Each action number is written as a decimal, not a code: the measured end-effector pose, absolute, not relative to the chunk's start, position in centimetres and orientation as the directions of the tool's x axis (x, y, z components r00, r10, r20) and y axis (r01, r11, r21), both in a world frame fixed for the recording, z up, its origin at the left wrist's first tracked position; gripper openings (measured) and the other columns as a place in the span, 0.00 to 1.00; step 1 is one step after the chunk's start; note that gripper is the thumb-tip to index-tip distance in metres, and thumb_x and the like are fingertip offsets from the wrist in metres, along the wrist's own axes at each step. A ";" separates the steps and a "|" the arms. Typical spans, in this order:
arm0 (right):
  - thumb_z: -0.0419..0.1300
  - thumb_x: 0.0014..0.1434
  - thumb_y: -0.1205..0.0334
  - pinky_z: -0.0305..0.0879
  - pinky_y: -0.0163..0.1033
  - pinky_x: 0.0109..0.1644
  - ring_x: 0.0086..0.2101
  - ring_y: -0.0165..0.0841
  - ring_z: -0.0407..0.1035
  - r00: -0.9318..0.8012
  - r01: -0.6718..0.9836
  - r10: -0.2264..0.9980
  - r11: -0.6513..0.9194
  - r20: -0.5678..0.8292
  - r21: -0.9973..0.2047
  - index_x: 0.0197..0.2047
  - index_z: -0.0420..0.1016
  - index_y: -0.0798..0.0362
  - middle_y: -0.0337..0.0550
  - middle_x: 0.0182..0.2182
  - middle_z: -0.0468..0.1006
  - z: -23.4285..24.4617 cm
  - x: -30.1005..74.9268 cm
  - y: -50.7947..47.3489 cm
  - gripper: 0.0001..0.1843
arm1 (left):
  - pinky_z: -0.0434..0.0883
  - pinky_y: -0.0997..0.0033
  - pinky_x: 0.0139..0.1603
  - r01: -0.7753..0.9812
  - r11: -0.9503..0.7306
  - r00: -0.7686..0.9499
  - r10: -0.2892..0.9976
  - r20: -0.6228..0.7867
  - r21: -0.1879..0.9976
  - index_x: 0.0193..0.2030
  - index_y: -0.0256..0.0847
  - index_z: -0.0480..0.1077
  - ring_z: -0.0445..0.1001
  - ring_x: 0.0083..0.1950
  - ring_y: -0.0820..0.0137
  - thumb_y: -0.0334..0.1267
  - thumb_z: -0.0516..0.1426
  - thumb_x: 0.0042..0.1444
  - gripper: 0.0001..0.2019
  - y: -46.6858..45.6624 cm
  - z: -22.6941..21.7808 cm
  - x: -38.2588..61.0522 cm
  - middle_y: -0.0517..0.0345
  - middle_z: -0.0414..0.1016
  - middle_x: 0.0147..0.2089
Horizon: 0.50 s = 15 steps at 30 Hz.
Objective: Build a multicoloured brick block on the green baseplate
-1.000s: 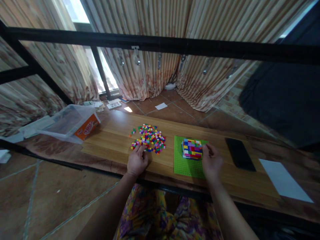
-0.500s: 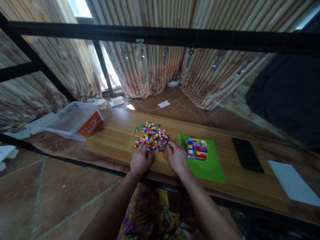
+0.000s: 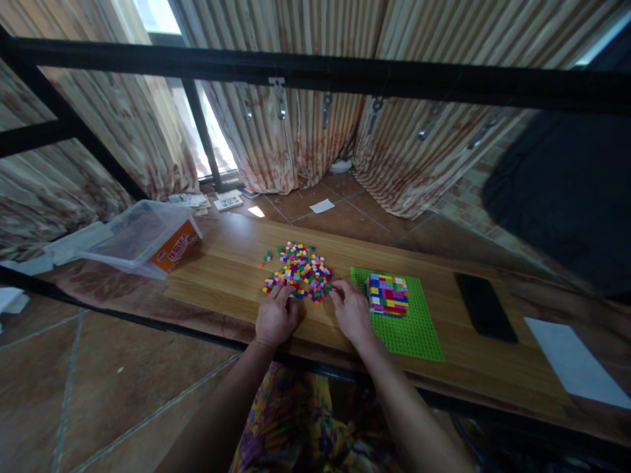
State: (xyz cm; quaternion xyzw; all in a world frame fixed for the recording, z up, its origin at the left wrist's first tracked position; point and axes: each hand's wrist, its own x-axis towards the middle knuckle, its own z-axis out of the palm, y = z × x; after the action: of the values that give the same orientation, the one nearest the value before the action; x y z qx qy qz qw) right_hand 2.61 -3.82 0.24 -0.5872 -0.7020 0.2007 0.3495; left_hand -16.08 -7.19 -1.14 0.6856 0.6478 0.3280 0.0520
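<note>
A loose pile of small multicoloured toy bricks (image 3: 303, 266) lies on the wooden board. At its near left edge, my left hand (image 3: 276, 316) rests with bent fingers drawn toward the thumb; what they hold, if anything, is too small to make out. My right hand (image 3: 352, 312) is at the pile's right edge, thumb and forefinger pinched, with a small green brick showing at the tips. Just right of that hand is a green baseplate (image 3: 419, 335), bearing a block built of several layers of coloured bricks (image 3: 388, 293).
A black phone (image 3: 486, 307) and a white sheet of paper (image 3: 574, 358) lie to the right. A clear plastic box (image 3: 140, 230) with an orange label stands at the left end of the wooden board (image 3: 231, 253). A black metal bar (image 3: 315, 69) crosses in front of the curtains.
Both hands stay almost where they were. My right fingertips now show a green brick at the pile's edge. The whole view has shifted very slightly.
</note>
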 end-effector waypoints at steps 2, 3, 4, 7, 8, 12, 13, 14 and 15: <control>0.54 0.60 0.61 0.68 0.45 0.45 0.39 0.38 0.74 -0.015 0.566 0.973 0.197 0.229 -0.801 0.43 0.74 0.52 0.46 0.37 0.79 0.2 2.9 -4.3 0.10 | 0.72 0.66 0.47 0.849 -0.159 -0.054 0.922 0.382 0.504 0.47 0.41 0.71 0.75 0.45 0.64 0.31 0.51 0.57 0.13 -7.2 -1.2 -16.1 0.52 0.75 0.46; 0.54 0.60 0.59 0.69 0.44 0.45 0.38 0.38 0.74 0.008 0.496 0.979 0.174 0.205 -0.851 0.43 0.74 0.52 0.46 0.37 0.79 0.1 3.1 -4.5 0.11 | 0.72 0.66 0.47 0.845 -0.163 -0.055 0.921 0.385 0.510 0.47 0.41 0.71 0.75 0.45 0.64 0.31 0.51 0.57 0.12 -7.2 -1.2 -16.2 0.52 0.75 0.46; 0.54 0.60 0.58 0.70 0.44 0.43 0.37 0.37 0.75 0.026 0.425 0.984 0.151 0.179 -0.892 0.44 0.73 0.52 0.45 0.37 0.80 0.0 3.2 -4.8 0.12 | 0.72 0.66 0.47 0.838 -0.168 -0.057 0.920 0.389 0.519 0.47 0.41 0.71 0.75 0.44 0.64 0.31 0.51 0.57 0.12 -7.2 -1.2 -16.3 0.52 0.75 0.46; 0.56 0.59 0.54 0.71 0.42 0.42 0.35 0.35 0.75 0.056 0.277 0.989 0.119 0.139 -0.954 0.43 0.74 0.52 0.44 0.36 0.80 0.1 3.6 -5.5 0.13 | 0.73 0.66 0.46 0.795 -0.201 -0.080 0.901 0.427 0.573 0.48 0.40 0.70 0.75 0.45 0.65 0.34 0.52 0.59 0.12 -7.4 -0.7 -16.3 0.51 0.74 0.46; 0.56 0.59 0.54 0.71 0.42 0.42 0.35 0.35 0.75 0.058 0.256 0.988 0.123 0.142 -0.959 0.43 0.74 0.52 0.44 0.36 0.80 0.3 3.6 -5.8 0.13 | 0.73 0.66 0.46 0.772 -0.215 -0.099 0.889 0.447 0.598 0.48 0.40 0.70 0.74 0.44 0.66 0.35 0.53 0.59 0.12 -7.6 -0.4 -16.2 0.51 0.74 0.47; 0.57 0.59 0.55 0.72 0.40 0.42 0.35 0.33 0.74 0.041 0.234 0.985 0.153 0.167 -0.960 0.43 0.75 0.51 0.43 0.36 0.80 1.9 3.5 -7.3 0.13 | 0.73 0.68 0.45 0.625 -0.266 -0.178 0.867 0.465 0.734 0.50 0.40 0.70 0.74 0.40 0.70 0.40 0.55 0.60 0.13 -8.6 1.6 -13.9 0.50 0.74 0.47; 0.57 0.60 0.55 0.72 0.40 0.43 0.36 0.33 0.74 0.038 0.235 0.983 0.165 0.179 -0.958 0.44 0.75 0.51 0.43 0.36 0.80 2.4 3.4 -7.6 0.13 | 0.73 0.68 0.44 0.559 -0.272 -0.165 0.889 0.426 0.783 0.50 0.40 0.70 0.74 0.40 0.70 0.41 0.55 0.60 0.14 -8.8 2.1 -13.0 0.52 0.74 0.46; 0.56 0.60 0.56 0.71 0.40 0.44 0.37 0.33 0.74 0.034 0.242 0.980 0.181 0.195 -0.953 0.44 0.75 0.51 0.43 0.37 0.80 2.9 3.4 -8.0 0.13 | 0.73 0.69 0.43 0.473 -0.255 -0.159 0.917 0.366 0.844 0.50 0.40 0.70 0.74 0.39 0.70 0.42 0.55 0.59 0.14 -9.0 2.6 -12.0 0.53 0.75 0.43; 0.56 0.60 0.57 0.71 0.40 0.45 0.38 0.33 0.74 0.026 0.258 0.976 0.201 0.215 -0.945 0.45 0.75 0.51 0.43 0.39 0.80 3.3 3.4 -8.3 0.12 | 0.73 0.70 0.42 0.367 -0.225 -0.144 0.945 0.294 0.902 0.49 0.40 0.71 0.75 0.39 0.70 0.43 0.56 0.59 0.14 -9.1 2.9 -11.0 0.53 0.76 0.42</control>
State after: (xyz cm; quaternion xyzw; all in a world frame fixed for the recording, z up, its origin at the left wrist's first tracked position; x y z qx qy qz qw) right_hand 3.39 -8.28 3.32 -0.5175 -0.5964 0.3626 0.4950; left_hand -11.00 -9.08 2.93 0.5907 0.5554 0.5134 0.2812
